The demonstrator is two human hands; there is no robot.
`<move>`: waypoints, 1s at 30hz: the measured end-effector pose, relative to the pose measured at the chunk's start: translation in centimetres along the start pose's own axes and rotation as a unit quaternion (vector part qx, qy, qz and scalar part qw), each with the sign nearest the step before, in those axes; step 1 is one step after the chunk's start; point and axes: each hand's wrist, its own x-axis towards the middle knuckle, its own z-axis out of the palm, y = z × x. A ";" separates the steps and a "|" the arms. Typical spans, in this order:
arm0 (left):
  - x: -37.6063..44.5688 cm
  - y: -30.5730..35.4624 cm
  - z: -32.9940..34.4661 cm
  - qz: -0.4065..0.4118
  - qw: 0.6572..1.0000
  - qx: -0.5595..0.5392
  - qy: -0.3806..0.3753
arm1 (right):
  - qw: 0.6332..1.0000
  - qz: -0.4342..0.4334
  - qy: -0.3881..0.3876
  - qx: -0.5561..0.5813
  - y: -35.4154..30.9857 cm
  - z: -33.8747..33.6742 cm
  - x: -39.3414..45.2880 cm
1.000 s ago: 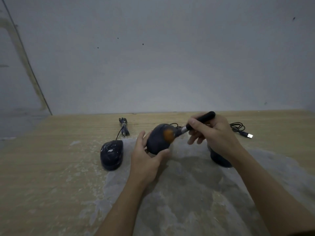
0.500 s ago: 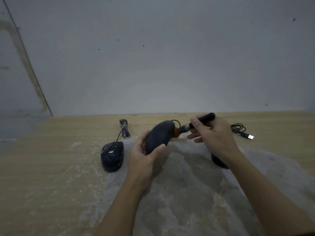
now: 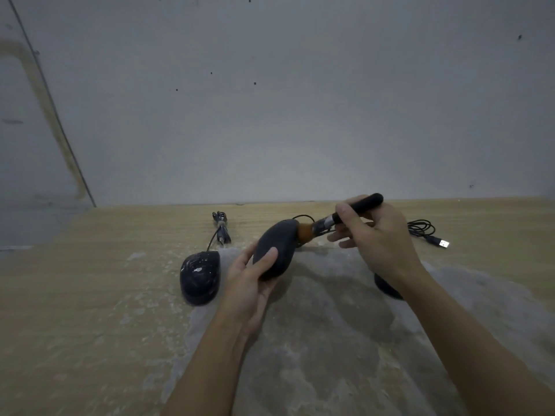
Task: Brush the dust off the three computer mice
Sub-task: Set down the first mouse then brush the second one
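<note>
My left hand (image 3: 249,280) grips a dark middle mouse (image 3: 277,246), tilted up off the wooden table (image 3: 90,295). My right hand (image 3: 378,238) holds a black-handled brush (image 3: 348,213); its orange bristles (image 3: 304,232) touch the far end of that mouse. A dusty mouse (image 3: 199,277) with white specks lies flat to the left. Behind my right wrist a third mouse (image 3: 386,286) lies mostly hidden.
A grey dusty patch (image 3: 330,340) covers the table under my arms. A bundled cable (image 3: 221,226) lies behind the left mouse. A loose cable with a USB plug (image 3: 443,243) lies at the right. A grey wall (image 3: 300,115) rises right behind the table.
The held mouse has been turned more edge-on and raised slightly. The brush bristles moved from its top surface to its far end.
</note>
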 end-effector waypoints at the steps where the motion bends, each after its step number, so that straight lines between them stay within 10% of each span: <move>1: 0.0 -0.1 0.0 -0.003 1.000 0.008 -0.002 | 1.000 0.008 -0.022 0.021 -0.2 -0.1 0.0; 15: 0.1 -0.9 -0.2 0.050 0.991 0.118 -0.033 | 0.994 -0.079 0.062 0.048 -0.6 0.4 -0.5; 26: -0.7 -1.5 0.4 0.137 0.961 0.237 -0.037 | 0.994 -0.054 -0.081 0.047 -1.2 -0.2 -0.5; 30: -1.1 -1.3 1.1 0.216 0.932 0.291 -0.002 | 0.991 -0.130 0.015 0.019 -1.3 0.0 -0.5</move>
